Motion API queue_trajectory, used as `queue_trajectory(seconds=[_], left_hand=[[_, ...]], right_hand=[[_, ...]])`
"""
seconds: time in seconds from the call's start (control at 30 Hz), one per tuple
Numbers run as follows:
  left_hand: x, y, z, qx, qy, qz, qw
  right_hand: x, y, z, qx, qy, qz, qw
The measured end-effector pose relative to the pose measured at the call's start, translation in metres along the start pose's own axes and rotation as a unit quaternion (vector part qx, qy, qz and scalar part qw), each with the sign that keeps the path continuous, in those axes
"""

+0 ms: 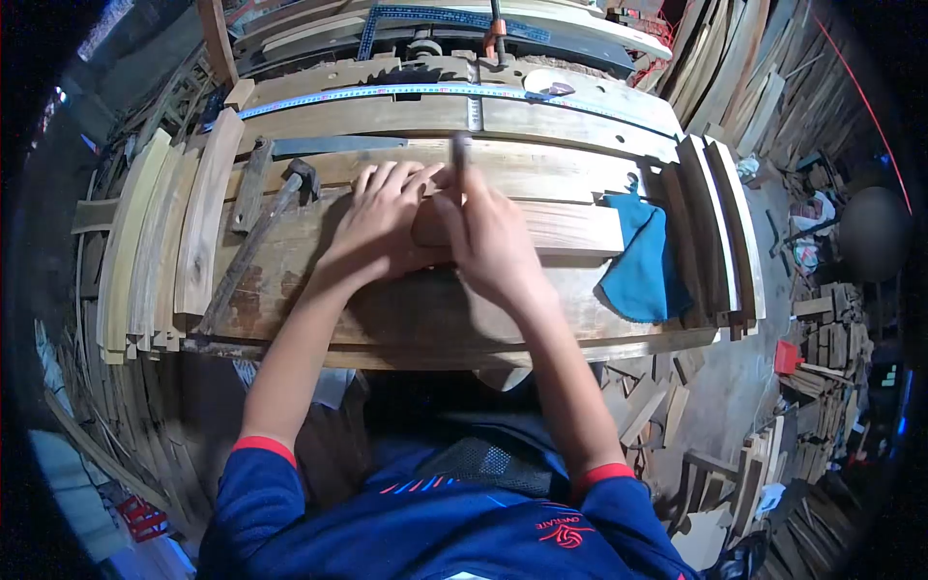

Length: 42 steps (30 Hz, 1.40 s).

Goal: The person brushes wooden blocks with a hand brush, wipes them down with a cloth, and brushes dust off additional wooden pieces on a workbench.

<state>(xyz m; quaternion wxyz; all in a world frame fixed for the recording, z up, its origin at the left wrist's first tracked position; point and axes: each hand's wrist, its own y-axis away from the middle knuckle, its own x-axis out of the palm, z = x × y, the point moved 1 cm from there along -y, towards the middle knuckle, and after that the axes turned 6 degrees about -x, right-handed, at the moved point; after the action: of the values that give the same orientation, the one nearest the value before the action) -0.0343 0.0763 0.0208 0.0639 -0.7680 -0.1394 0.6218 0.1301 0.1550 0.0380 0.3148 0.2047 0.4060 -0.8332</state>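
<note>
A planed wooden board (575, 227) lies crosswise on the workbench (425, 314). My left hand (380, 215) is on its left end, fingers bent over the far side and thumb side toward my right hand. In my right hand (491, 232), closed above the board, is a slim dark stick-like tool (461, 155) held nearly upright. Its lower end is hidden by the hand, so its kind is unclear. Just right of the board lies a teal cloth (643, 261). A hammer (280, 198) rests on the bench left of my left hand.
Wooden strips (208, 213) stack at the bench's left edge, and more boards (720, 227) at its right. A blue measuring tape (358, 93) stretches across the back, beyond a flat grey blade (333, 145). A clamp (496, 39) stands at the far side.
</note>
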Motion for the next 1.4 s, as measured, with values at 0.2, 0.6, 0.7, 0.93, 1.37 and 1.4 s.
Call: queue_trajectory(seconds=[0.2,0.6,0.7,0.93,1.37,1.4], left_hand=[[-0.002,0.004,-0.006,-0.028,0.024,0.022,0.999],[-0.036,0.009,-0.031,-0.021,0.301,-0.201,0.932],[-0.034,0.006,-0.030,-0.050,0.259,-0.184,0.947],[0.023,-0.036,-0.093,0.030,0.454,-0.158,0.876],[-0.001,-0.021,-0.063,-0.170,0.342,-0.134,0.914],[0.007,-0.028,-0.083,-0.139,0.349,-0.131,0.917]], right_hand=[[-0.085,0.017,-0.031,0.087,0.233,-0.017,0.968],[-0.018,0.006,-0.009,-0.126,-0.011,0.097,0.987],[-0.054,0.026,-0.051,-0.082,0.169,0.036,0.982],[-0.070,0.038,-0.074,-0.014,0.317,0.026,0.948],[-0.068,0.039,-0.075,-0.012,0.315,0.014,0.949],[-0.067,0.039,-0.076,-0.015,0.321,0.014,0.947]])
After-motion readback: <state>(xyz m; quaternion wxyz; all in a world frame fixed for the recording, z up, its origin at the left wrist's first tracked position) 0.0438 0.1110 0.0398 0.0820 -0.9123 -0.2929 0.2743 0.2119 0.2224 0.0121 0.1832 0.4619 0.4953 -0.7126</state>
